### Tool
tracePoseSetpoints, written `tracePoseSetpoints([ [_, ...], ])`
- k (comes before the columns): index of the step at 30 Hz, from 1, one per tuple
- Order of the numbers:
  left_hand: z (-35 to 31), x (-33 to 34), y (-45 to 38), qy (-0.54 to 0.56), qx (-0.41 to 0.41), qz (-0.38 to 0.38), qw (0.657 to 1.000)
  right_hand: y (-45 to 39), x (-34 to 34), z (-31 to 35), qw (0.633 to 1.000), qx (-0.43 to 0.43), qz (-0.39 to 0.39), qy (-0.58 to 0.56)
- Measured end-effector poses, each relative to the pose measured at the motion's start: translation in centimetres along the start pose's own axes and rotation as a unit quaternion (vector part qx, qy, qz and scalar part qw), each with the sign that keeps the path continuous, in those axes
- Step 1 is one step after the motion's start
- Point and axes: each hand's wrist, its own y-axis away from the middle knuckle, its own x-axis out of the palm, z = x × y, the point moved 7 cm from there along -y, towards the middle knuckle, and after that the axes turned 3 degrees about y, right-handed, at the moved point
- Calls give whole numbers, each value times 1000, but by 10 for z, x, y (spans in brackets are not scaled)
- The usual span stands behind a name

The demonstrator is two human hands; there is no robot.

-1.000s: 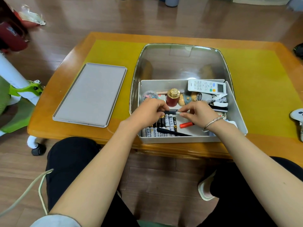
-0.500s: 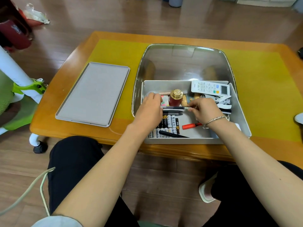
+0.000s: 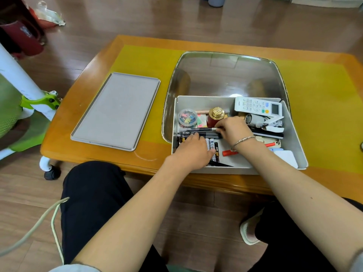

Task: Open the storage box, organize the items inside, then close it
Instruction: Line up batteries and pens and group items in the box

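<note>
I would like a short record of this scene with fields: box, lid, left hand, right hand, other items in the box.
box: grey storage box, open, on the table
lid: grey lid flat on the table, left of the box
left hand: left hand resting on the batteries
right hand: right hand pinching a black pen
other items: remote, red bottle, clip jar, red marker

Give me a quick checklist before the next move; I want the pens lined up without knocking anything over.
1. Lid off and out of the way on the table: ok.
2. Box fully on the table: not ok, its front edge overhangs.
3. Right hand on the pens: ok, fingertips at their ends.
4. Left hand steadying the batteries: ok, resting on them.
5. Red bottle upright: ok, but close to the right hand.
6. Remote stable: cannot tell, it leans on the box's rim.
</note>
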Motion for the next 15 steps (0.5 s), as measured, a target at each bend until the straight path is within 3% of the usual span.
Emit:
tracePoseSetpoints([
  [15,10,0,-15,-36,-49,-14,998,3,10,-2,996,68,34,48],
])
